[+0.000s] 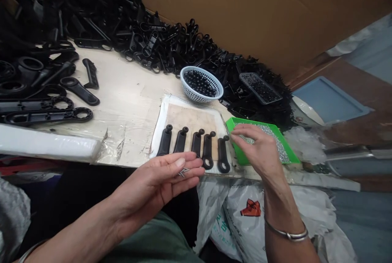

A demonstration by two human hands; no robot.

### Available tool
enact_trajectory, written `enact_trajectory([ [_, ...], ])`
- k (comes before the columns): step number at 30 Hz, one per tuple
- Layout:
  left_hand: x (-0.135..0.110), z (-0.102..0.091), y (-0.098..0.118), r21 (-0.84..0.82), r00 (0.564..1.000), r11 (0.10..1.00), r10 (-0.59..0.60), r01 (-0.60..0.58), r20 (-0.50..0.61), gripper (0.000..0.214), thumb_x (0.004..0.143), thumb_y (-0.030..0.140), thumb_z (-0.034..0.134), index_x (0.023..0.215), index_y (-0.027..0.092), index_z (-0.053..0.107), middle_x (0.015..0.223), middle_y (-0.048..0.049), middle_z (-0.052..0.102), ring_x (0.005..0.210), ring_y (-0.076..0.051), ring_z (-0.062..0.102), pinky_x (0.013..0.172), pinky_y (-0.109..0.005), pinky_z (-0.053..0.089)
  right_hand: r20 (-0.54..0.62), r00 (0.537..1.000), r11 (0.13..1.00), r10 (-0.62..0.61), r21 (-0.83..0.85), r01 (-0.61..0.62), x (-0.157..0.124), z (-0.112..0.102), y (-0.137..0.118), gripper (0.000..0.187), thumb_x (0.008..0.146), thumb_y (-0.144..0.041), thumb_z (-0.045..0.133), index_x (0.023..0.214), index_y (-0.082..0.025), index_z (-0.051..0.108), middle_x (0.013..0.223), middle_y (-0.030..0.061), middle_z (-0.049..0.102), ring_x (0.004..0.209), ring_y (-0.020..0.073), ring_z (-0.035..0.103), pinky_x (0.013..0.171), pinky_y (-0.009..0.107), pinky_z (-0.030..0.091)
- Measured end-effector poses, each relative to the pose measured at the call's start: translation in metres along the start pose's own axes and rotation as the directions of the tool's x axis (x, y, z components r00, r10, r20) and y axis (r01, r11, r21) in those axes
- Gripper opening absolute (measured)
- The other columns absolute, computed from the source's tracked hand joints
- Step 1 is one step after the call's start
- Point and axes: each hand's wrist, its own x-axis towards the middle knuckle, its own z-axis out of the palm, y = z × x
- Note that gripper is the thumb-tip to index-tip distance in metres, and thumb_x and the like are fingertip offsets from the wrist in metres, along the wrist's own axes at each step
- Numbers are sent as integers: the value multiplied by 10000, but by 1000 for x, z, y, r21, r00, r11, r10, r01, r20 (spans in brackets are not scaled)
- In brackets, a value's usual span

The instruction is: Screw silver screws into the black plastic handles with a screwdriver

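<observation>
My left hand (159, 177) is turned palm up at the table's front edge, with a few small silver screws (183, 172) resting on its fingers. Its fingertips overlap the near ends of some black plastic arms (207, 148), several of which lie in a row on a padded mat (191, 112). Each arm carries a round knob at its far end. My right hand (260, 148) is pinched beside the knob of the rightmost arm (223, 154); whether a screw sits between its fingertips I cannot make out. Behind that hand is a green tray (286, 148) of screws, partly covered.
A pale blue basket (202, 99) of black balls stands behind the mat. A large heap of black plastic parts (147, 34) lines the back, with a clear box (260, 87) on it. More arms (78, 89) lie at left. Plastic bags (245, 197) hang below the edge.
</observation>
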Motion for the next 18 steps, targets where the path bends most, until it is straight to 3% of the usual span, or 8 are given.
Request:
enact_trajectory([
  [4,3,-5,-2,35,999,999,4,-6,44,289,861,164,658,1135,77,631,1126,-152,670,968,-196,682,850,-240,580,41,947,915,319,247,-319,-5,-7,-18,164,708,-285,680,812,-161,705,769,53,690,682,173,644,638,283,527],
  [7,5,-7,-6,111,994,994,9,-22,113,207,852,171,656,1042,88,664,974,-110,688,746,-124,672,693,-197,571,99,917,860,385,321,-396,-10,-10,-21,147,696,-240,669,812,-153,692,624,14,629,529,129,570,504,231,464],
  [10,7,-3,-10,337,979,936,33,-100,199,181,877,197,592,997,88,671,900,-93,673,637,-117,635,595,-209,535,116,952,944,284,138,-298,-11,-14,-15,204,774,-268,609,913,-180,730,653,5,627,536,120,539,512,248,432],
  [13,13,11,-12,666,948,690,98,-283,301,266,920,211,466,999,90,690,822,-74,665,597,-114,626,594,-210,508,178,980,993,84,-92,-68,-10,-18,-10,236,860,-281,545,947,-194,746,869,27,691,715,155,612,642,297,454],
  [15,21,22,-14,773,916,495,152,-396,372,326,923,182,396,1007,85,696,756,-55,651,552,-97,608,577,-192,483,213,977,985,-16,-166,52,-7,-20,-10,235,899,-236,524,982,-196,740,964,16,694,842,163,630,723,300,453],
  [18,37,36,-18,824,904,373,145,-427,403,349,887,131,364,1018,67,681,741,-52,640,484,-84,557,536,-196,450,297,951,952,-88,-254,168,-3,-21,-13,231,930,-175,507,1005,-183,726,946,18,676,838,149,612,720,283,431],
])
